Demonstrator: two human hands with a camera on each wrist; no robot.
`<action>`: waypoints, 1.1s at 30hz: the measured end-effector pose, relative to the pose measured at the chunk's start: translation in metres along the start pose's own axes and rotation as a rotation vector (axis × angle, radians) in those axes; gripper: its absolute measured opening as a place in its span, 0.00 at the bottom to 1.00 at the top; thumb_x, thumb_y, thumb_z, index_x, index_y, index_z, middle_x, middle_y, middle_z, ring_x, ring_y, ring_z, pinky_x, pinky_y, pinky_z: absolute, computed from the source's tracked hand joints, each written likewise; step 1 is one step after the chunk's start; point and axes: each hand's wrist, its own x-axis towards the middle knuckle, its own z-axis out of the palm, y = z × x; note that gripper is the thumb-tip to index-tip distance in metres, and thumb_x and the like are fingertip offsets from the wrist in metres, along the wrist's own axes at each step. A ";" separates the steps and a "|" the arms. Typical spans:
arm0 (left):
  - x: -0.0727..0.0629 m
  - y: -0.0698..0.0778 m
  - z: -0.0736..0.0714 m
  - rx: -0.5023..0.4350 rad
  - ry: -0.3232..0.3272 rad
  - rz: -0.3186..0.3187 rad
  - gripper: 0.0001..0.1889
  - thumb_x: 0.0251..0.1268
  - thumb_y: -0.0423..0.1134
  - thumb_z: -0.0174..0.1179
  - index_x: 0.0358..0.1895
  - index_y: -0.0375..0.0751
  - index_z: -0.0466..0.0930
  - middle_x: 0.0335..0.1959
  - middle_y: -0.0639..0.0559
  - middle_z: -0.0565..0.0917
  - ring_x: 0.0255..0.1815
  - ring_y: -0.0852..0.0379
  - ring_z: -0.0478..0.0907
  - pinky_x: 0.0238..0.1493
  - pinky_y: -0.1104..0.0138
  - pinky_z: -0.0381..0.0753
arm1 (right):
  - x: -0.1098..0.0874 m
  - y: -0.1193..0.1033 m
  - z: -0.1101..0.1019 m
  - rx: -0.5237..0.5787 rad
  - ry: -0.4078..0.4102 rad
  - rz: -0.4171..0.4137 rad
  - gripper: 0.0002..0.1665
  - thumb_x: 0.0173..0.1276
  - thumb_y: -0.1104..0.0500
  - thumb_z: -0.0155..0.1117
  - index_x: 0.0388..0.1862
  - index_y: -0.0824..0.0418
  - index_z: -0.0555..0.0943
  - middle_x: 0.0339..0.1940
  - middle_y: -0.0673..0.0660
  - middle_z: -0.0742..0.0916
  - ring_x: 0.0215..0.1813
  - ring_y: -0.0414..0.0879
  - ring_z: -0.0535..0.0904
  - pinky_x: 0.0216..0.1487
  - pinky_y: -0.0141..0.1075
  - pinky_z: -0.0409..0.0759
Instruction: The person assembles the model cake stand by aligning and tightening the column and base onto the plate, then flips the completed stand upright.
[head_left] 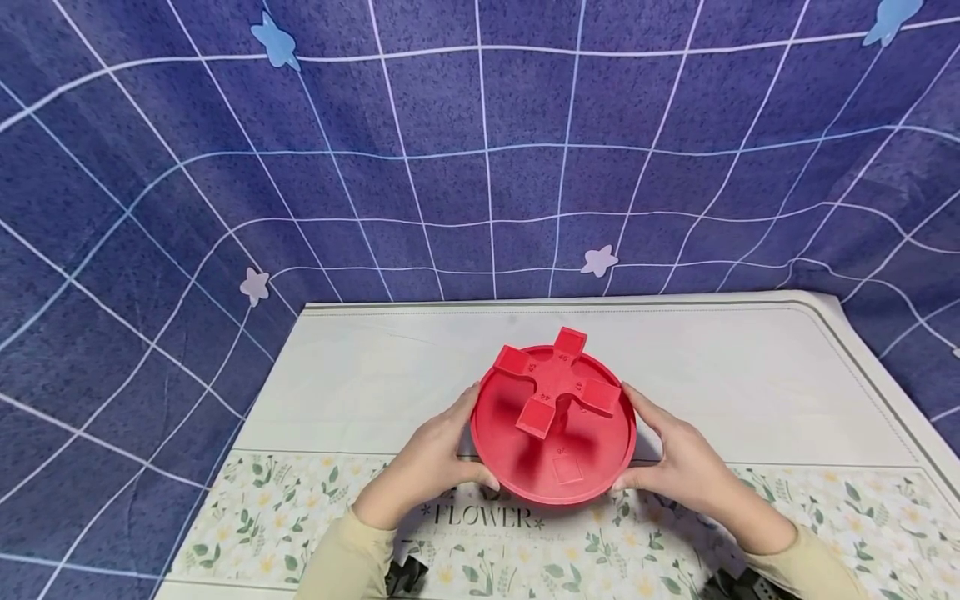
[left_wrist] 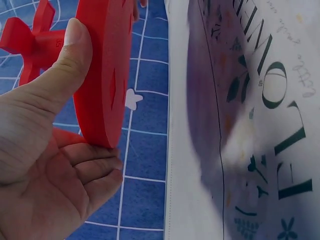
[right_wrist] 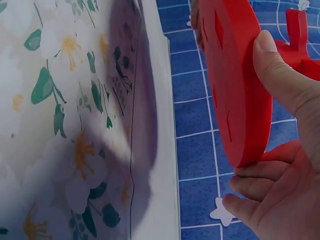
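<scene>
A round red plastic dish (head_left: 501, 425) with a raised rim is held between both hands. From its middle a post carries a red four-armed cross (head_left: 555, 377), whose arms end in square, upturned tips marked with small numbers. My left hand (head_left: 431, 458) grips the left edge, thumb at the rim (left_wrist: 100, 95) and fingers beneath. On the opposite edge my right hand (head_left: 682, 458) grips likewise, thumb pressing the outer wall (right_wrist: 257, 110). Both wrist views show the flat underside with shallow slots, apart from the table, where a shadow falls.
A white table (head_left: 390, 358) lies below, its near part covered in a floral print with the word FLOWER (head_left: 483, 517). Dark blue cloth (head_left: 450, 183) with pale grid lines and stars hangs behind and at the sides. Black pieces (head_left: 405, 575) show near the wrists.
</scene>
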 end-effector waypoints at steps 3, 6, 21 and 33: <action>0.000 0.002 0.000 -0.009 0.005 -0.003 0.67 0.32 0.50 0.82 0.79 0.50 0.46 0.75 0.53 0.62 0.70 0.53 0.65 0.63 0.54 0.72 | 0.000 0.000 -0.001 -0.004 0.011 -0.003 0.72 0.36 0.39 0.83 0.78 0.60 0.58 0.70 0.65 0.73 0.68 0.64 0.69 0.59 0.59 0.71; 0.000 0.002 0.000 -0.020 0.009 -0.008 0.67 0.31 0.49 0.82 0.79 0.50 0.47 0.74 0.53 0.62 0.71 0.54 0.65 0.63 0.54 0.71 | 0.000 -0.001 -0.002 -0.001 0.019 -0.009 0.71 0.36 0.39 0.84 0.77 0.60 0.58 0.69 0.64 0.73 0.67 0.63 0.70 0.58 0.59 0.70; -0.008 -0.002 -0.003 -0.171 0.116 -0.040 0.53 0.46 0.71 0.63 0.73 0.40 0.63 0.69 0.50 0.71 0.68 0.52 0.69 0.63 0.49 0.70 | -0.006 0.008 0.001 0.241 0.040 -0.028 0.47 0.50 0.60 0.79 0.69 0.65 0.70 0.63 0.60 0.80 0.64 0.42 0.75 0.60 0.27 0.69; -0.011 -0.003 0.004 -0.340 0.220 -0.071 0.26 0.65 0.41 0.62 0.66 0.39 0.73 0.58 0.46 0.80 0.55 0.55 0.81 0.48 0.69 0.80 | -0.008 -0.012 0.002 0.356 0.168 0.093 0.22 0.70 0.59 0.63 0.61 0.66 0.78 0.57 0.65 0.83 0.54 0.42 0.82 0.42 0.30 0.82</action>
